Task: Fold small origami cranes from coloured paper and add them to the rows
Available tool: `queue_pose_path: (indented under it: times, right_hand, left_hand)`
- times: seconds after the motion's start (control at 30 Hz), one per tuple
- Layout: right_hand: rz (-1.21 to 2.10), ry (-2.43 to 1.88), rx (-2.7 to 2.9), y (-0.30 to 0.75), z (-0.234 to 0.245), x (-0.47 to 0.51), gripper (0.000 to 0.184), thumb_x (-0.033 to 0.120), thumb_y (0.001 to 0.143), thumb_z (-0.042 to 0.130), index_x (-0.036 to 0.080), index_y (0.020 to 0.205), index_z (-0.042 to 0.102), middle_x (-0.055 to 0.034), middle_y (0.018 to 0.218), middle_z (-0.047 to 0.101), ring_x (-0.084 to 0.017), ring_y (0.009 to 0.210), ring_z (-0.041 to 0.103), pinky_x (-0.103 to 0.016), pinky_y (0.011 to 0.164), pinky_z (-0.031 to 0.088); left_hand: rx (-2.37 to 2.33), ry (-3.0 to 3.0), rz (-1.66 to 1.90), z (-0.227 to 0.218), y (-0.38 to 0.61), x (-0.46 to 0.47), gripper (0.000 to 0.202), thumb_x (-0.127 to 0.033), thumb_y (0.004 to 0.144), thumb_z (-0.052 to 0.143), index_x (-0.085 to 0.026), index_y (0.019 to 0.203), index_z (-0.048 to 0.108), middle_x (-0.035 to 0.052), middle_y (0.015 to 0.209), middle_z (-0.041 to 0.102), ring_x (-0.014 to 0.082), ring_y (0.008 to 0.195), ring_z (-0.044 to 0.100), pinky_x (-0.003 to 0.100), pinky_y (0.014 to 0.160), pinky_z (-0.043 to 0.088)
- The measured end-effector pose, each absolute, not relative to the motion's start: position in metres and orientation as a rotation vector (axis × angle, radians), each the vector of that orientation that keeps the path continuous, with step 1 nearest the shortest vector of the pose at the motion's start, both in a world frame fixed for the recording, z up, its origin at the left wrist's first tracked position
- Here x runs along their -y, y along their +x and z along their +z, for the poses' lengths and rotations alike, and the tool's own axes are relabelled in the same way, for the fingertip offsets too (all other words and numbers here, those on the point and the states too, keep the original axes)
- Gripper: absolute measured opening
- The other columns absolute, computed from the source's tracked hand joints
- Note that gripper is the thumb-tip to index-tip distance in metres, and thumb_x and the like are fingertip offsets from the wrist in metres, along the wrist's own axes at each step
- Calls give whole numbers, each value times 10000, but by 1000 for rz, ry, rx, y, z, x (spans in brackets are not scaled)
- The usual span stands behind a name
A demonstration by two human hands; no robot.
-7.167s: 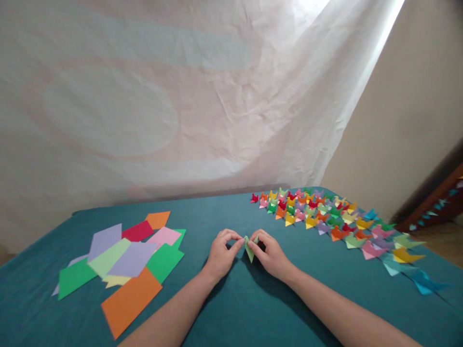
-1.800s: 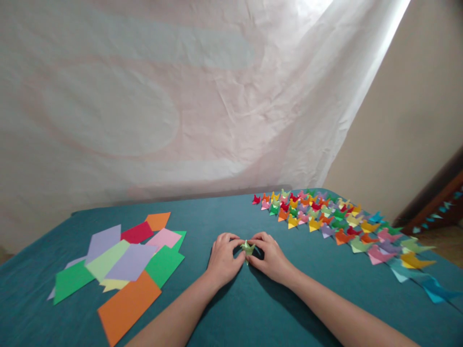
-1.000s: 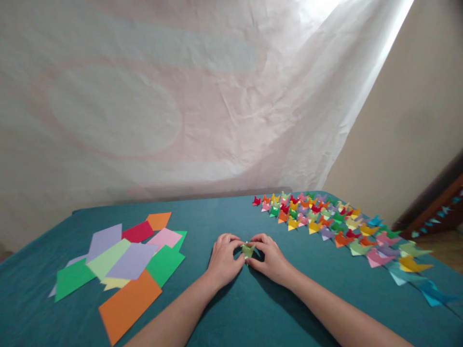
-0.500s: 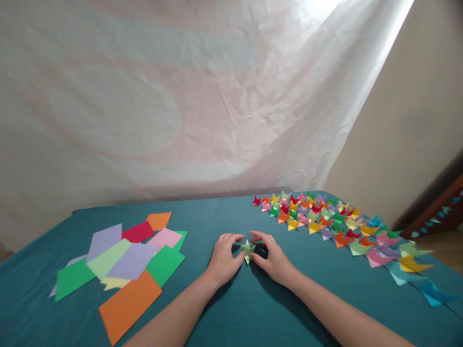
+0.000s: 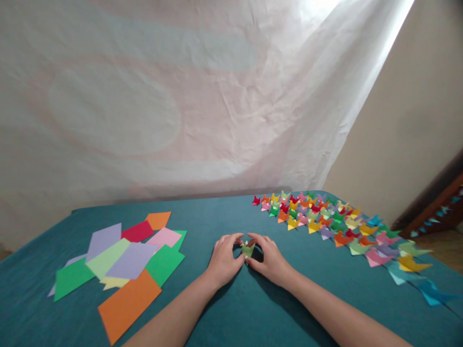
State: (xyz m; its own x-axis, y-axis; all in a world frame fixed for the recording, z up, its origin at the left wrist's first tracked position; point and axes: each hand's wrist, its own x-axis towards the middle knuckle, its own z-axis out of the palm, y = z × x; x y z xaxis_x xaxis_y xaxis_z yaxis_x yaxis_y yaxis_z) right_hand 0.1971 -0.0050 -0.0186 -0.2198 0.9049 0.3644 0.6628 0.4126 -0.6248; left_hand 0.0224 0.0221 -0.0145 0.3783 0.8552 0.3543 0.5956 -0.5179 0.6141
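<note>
Near the middle of the table is a small light-green folded paper crane (image 5: 247, 249), its pointed tips sticking up and down. My left hand (image 5: 226, 255) curls around its left side, thumb and index finger at its edge. From the right, my right hand (image 5: 270, 258) pinches at its other side with thumb and fingertips. The fingers partly cover the crane's sides, and both forearms come in from the bottom of the view.
Loose paper sheets in several colours, such as an orange one (image 5: 129, 307) and a purple one (image 5: 130, 260), overlap on the left. Rows of small folded paper cranes (image 5: 342, 238) stand on the right of the teal-covered table (image 5: 231, 318). Behind hangs a pale sheet (image 5: 202, 106).
The light-green crane has tilted, and its upper tips look different. My right fingertips have moved slightly left, closer to my left hand. The papers and the rows of cranes stay put.
</note>
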Motion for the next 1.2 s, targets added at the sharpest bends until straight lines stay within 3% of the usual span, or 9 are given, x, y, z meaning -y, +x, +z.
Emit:
queue_pose_path:
  times: [0.37, 0.63, 1.2]
  right_hand:
    - [401, -1323, 2022, 196, -15, 9, 633, 235, 687, 649, 205, 1275, 416, -66, 1154, 600, -242, 1080, 481, -400, 904, 367]
    - [462, -1219, 1889, 202, -27, 1, 442, 159, 743, 584, 215, 1175, 507, -62, 1019, 625, -219, 986, 539, -391, 875, 420]
    - [397, -1336, 1914, 198, -25, 2, 345, 128, 747, 600, 215, 1081, 593, -69, 959, 608, -223, 916, 541, -379, 822, 449]
  left_hand:
    - [-1261, 2201, 926, -12, 22, -21, 479, -132, 690, 609, -210, 1155, 525, 42, 1030, 629, 219, 1016, 534, 367, 908, 379]
    - [-1211, 2208, 918, -12, 22, -22, 380, -154, 747, 607, -229, 1116, 560, 10, 894, 657, 205, 924, 566, 342, 861, 391]
    - [-1208, 2197, 882, -11, 22, -20, 346, -138, 746, 591, -231, 1078, 554, 10, 891, 659, 210, 915, 579, 336, 853, 400]
